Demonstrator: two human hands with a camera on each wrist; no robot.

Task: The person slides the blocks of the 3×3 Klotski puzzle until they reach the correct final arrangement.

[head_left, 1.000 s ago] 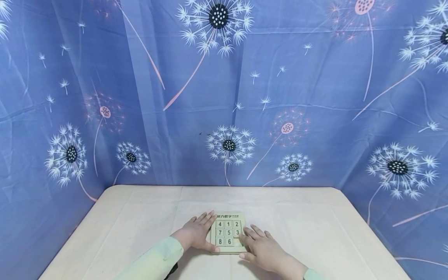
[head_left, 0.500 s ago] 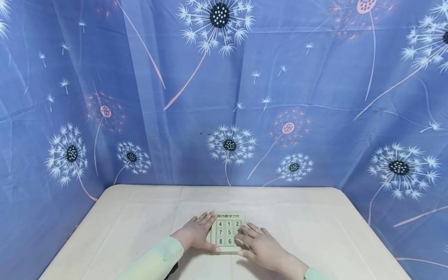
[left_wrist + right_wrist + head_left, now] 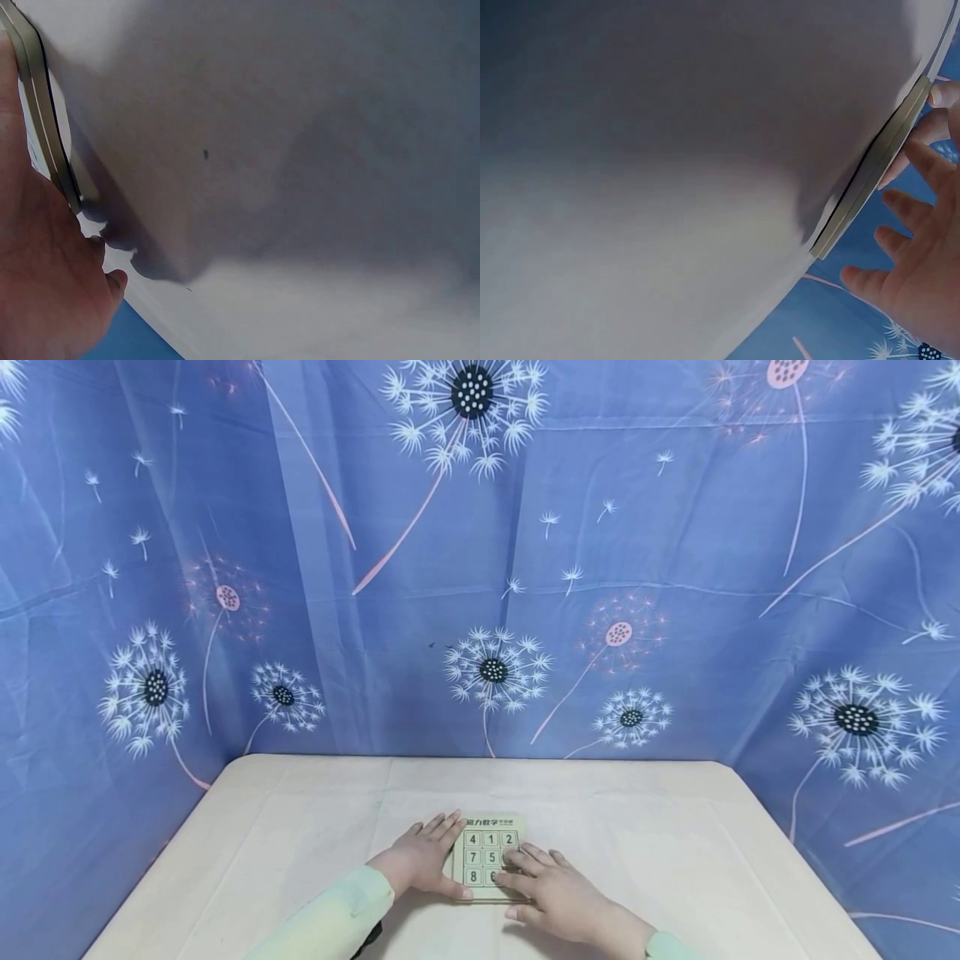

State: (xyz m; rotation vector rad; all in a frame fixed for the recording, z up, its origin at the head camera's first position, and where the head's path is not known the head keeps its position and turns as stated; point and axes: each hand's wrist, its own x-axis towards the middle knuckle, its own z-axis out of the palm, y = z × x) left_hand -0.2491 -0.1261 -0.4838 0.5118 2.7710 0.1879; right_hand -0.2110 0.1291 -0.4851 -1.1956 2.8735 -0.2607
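A pale green number sliding puzzle (image 3: 491, 893) lies flat on the table, its printed title along the far edge. Tiles 4, 1 and 2 fill the far row; 7 and 5 show in the middle row, with 8 and part of 6 in the near row. My left hand (image 3: 424, 857) lies along the puzzle's left side, fingers fairly straight at the far corner and thumb on the near corner. From the right, my right hand (image 3: 558, 893) reaches over the board with extended fingers, fingertips at the 6 tile. They hide the right ends of the middle and near rows.
The table (image 3: 315, 802) has a pale cover and rounded far corners. A blue dandelion-print curtain (image 3: 390, 693) hangs behind it and along both sides. Under the left sleeve (image 3: 330, 914) shows a small dark object.
My right hand has shifted slightly left and toward me, from the 3 tile to the near row, covering part of the 6. My left hand and the puzzle stay in place.
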